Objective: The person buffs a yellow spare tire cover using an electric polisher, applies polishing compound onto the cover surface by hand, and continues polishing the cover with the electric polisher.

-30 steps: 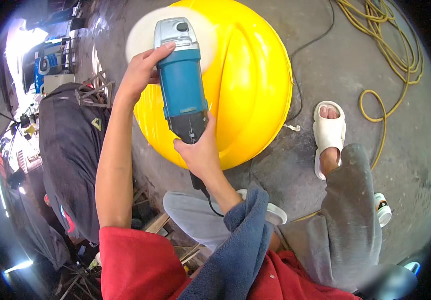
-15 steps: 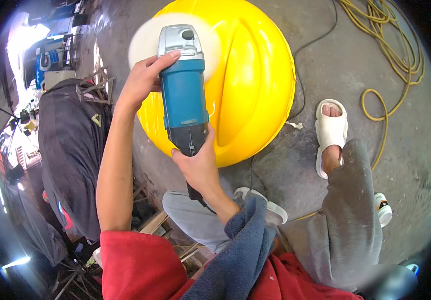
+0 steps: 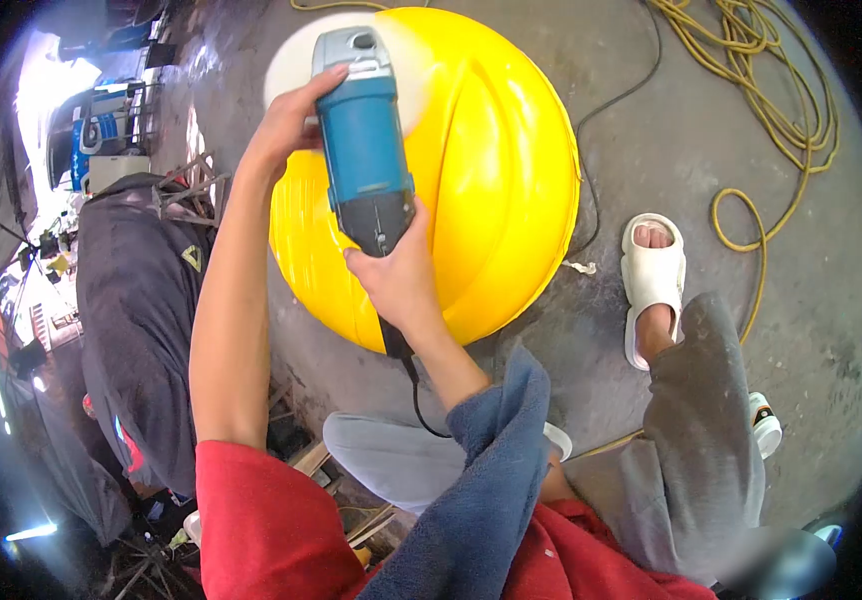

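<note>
Polisher (image 3: 363, 140) points forward, its long axis leaning slightly left.

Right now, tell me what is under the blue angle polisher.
Under the blue angle polisher, a white round pad shows either side of its metal head, over the yellow shell. The pad's centre, its underside and any contact with the shell are covered.
</note>
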{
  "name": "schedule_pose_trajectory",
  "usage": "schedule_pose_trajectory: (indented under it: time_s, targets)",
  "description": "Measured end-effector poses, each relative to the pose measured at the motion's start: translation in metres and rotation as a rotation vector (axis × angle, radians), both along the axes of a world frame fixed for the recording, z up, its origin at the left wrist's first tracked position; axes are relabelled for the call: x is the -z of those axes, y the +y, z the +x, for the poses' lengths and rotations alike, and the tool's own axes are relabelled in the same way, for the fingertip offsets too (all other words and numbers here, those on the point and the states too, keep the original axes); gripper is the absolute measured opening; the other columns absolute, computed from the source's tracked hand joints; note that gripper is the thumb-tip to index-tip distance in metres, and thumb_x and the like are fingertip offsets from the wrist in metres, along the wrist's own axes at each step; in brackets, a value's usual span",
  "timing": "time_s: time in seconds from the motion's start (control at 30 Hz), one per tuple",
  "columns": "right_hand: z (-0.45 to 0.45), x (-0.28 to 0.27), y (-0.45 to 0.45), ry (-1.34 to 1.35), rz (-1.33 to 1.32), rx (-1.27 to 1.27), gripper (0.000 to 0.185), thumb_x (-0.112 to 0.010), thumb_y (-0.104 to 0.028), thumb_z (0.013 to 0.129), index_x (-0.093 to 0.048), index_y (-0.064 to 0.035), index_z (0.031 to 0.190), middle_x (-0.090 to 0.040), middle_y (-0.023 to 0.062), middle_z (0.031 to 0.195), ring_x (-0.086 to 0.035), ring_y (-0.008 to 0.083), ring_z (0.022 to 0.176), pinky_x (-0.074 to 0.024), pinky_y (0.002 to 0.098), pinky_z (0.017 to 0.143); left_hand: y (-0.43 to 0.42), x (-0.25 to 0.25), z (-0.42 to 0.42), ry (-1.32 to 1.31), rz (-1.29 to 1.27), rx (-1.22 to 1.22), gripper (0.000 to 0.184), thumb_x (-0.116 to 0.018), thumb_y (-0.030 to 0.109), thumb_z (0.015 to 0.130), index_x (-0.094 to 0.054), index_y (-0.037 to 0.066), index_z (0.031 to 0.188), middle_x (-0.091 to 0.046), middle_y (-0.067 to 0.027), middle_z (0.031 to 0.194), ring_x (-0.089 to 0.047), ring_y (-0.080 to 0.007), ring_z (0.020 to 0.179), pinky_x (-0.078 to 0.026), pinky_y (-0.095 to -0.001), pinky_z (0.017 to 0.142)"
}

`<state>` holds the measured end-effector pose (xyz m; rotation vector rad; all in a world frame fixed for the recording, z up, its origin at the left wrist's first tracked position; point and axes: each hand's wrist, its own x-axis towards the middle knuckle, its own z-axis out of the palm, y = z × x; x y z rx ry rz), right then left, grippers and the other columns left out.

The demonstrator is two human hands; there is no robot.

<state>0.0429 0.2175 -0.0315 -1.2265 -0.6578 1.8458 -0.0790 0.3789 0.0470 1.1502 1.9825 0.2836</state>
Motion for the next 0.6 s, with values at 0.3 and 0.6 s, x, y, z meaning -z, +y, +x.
schedule_pose_trajectory:
  time_s: [0.3,0.6]
  targets:
    - [-0.014,-0.003,0.014,0.031,-0.049,-0.039,0.086,-0.073,-0.011,0.072,-0.023,-0.0009,0.141,-0.060,0.0224,0.107,-0.065,0.0332,0.090,-0.0518,0.0396,0.078,0.011,-0.009,-0.010,0.086,0.032,-0.026,0.074,-0.062,0.063,0.080,-0.062,0.003,0.124,-0.064,-0.0153,0.111,-0.064,-0.0237,0.081,-0.050,-0.0297,0.071]
    - [-0.023,-0.003,-0.011,0.057,-0.035,0.157,0.084,-0.072,-0.008,0.072,-0.023,0.0036,0.140,-0.059,0.0200,0.111,-0.062,0.0313,0.101,-0.0481,0.0384,0.088,0.006,-0.009,0.008,0.074,-0.014,0.110,0.070,-0.063,0.057,0.082,-0.060,-0.001,0.122,-0.065,-0.0094,0.099,-0.063,-0.0172,0.080,-0.050,-0.0267,0.072]
